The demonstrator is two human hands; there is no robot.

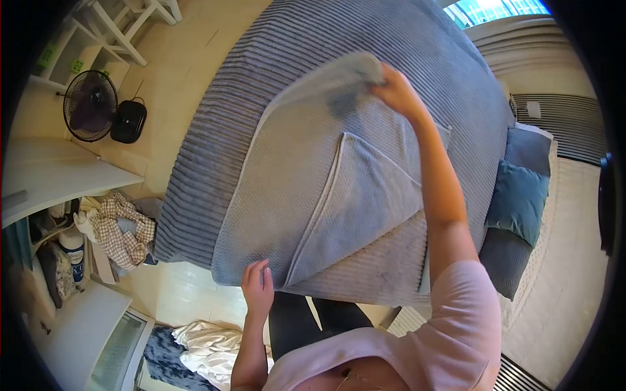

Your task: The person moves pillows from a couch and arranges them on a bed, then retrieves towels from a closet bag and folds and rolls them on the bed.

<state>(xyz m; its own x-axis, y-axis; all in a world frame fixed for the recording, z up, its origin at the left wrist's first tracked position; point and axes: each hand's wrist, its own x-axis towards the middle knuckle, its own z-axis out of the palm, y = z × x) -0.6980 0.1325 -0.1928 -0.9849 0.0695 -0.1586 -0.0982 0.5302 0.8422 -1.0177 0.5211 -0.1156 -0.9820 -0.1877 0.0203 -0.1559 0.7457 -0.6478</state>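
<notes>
A light grey textured blanket (287,176) lies partly folded on the bed, with one layer turned back in a slanted fold. My right hand (396,90) reaches far over the bed, closed on the blanket's far corner, which is lifted and slightly blurred. Down at the near edge, my left hand (258,285) is against the blanket with its fingers loosely stretched; no grip on the cloth shows. Under the blanket spreads a darker grey ribbed bedspread (202,150).
Pillows, among them a teal one (518,199), lie at the right. On the left stand a black fan (90,105), a black case (128,120) and an open cabinet door (65,173). Checked cloth (120,228) spills out there. White fabric (208,345) lies near my left arm.
</notes>
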